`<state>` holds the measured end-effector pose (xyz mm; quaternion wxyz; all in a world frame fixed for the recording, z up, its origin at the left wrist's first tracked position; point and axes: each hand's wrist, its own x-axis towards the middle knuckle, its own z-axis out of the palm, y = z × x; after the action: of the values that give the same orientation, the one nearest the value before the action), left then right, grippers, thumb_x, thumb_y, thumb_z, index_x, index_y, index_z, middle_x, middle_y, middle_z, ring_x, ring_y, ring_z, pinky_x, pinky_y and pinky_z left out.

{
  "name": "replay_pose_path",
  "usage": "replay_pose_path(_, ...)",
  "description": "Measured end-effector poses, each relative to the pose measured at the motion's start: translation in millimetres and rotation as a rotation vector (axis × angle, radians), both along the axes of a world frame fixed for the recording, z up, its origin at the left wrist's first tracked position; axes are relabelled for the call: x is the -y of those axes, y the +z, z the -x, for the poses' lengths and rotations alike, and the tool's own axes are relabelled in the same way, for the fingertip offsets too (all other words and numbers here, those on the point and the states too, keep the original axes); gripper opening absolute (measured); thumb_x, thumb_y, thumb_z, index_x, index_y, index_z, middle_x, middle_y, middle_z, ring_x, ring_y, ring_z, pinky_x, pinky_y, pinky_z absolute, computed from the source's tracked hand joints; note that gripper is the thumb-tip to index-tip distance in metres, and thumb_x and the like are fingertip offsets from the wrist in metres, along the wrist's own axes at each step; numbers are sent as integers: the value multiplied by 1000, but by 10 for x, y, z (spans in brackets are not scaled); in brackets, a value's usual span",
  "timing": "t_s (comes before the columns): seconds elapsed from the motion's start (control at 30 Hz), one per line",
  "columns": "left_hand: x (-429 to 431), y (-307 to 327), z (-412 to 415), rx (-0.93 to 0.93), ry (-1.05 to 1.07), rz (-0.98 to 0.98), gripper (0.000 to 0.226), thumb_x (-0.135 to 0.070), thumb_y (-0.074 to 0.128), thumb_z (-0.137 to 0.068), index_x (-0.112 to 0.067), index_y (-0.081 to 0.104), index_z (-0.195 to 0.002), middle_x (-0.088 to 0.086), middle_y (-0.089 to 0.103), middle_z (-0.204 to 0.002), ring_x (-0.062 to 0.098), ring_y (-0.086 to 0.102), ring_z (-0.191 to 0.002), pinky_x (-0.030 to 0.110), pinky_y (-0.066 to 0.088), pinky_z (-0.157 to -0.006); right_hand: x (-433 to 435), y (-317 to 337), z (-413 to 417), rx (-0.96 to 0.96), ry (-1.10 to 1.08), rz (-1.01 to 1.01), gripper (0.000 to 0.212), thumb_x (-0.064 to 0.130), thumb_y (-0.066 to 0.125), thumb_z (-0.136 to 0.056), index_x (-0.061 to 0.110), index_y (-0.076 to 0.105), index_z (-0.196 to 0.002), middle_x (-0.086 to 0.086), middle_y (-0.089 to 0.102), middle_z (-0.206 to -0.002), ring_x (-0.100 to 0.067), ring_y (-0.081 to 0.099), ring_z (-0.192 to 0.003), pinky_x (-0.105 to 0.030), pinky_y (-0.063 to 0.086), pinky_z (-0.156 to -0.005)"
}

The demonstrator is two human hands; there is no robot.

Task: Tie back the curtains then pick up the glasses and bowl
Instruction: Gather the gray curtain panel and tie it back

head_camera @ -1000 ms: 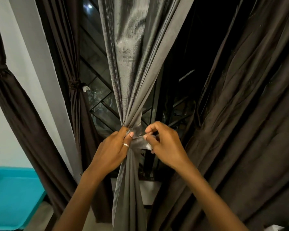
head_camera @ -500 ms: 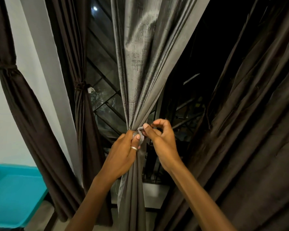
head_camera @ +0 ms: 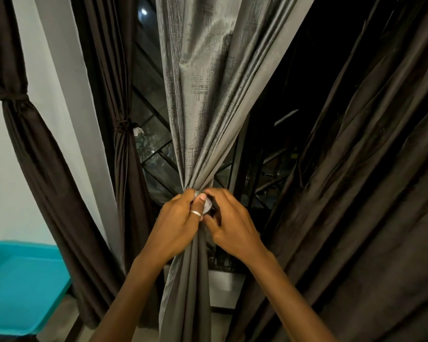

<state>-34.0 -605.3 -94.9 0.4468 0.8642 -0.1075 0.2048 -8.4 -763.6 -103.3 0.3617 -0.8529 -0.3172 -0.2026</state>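
left hand (head_camera: 176,225): curled round gathered curtain (head_camera: 203,107) at frame centre, thumb pressing tie (head_camera: 208,206) | right hand (head_camera: 232,225): fingers bent, pinching tie (pale strip, mostly hidden) | lower left: tray (head_camera: 22,287) | far left: dark curtain (head_camera: 35,156), tied

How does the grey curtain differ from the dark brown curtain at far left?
The grey curtain is pale and shiny; the dark brown curtain is dull. The left hand and right hand hold the grey curtain's waist; a tied band alone cinches the dark brown curtain. Both are bunched.
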Motion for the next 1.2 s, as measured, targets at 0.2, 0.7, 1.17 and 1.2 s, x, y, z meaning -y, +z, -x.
replay_pose_path(0.2,-46,3,-29,138,94,-192,34,-45,35,-105,-20,57,-96,-2,64,-76,15,61,-68,43,52,-62,-53,23,5,-66,-28,44,38,27,60,-97,26,39,-129,6,66,-99,-8,63,-73,-18,45,-58)
replay_pose_path(0.7,23,6,-35,107,142,-27,23,-32,53,-103,-21,71,-113,-7,73,-79,3,66,-68,19,51,-60,-47,189,-123,-187,-47,163,40,21,64,-87,31,38,-115,7,65,-82,-13,62,-66,-42,52,-58)
replay_pose_path(1.17,209,1,-60,49,219,71,27,-38,54,-101,-21,69,-87,-6,62,-57,8,61,-56,35,50,-56,34,-121,306,-505,-332,-633,45,40,85,-79,25,56,-110,2,61,-109,-6,69,-80,-28,61,-67)
replay_pose_path(1.2,219,1,-68,42,220,73,27,-39,54,-101,-22,67,-84,-7,59,-55,6,59,-54,33,46,-53,24,-112,347,-674,-282,-731,38,44,80,-82,22,61,-107,-1,67,-101,-7,71,-78,-29,62,-68)
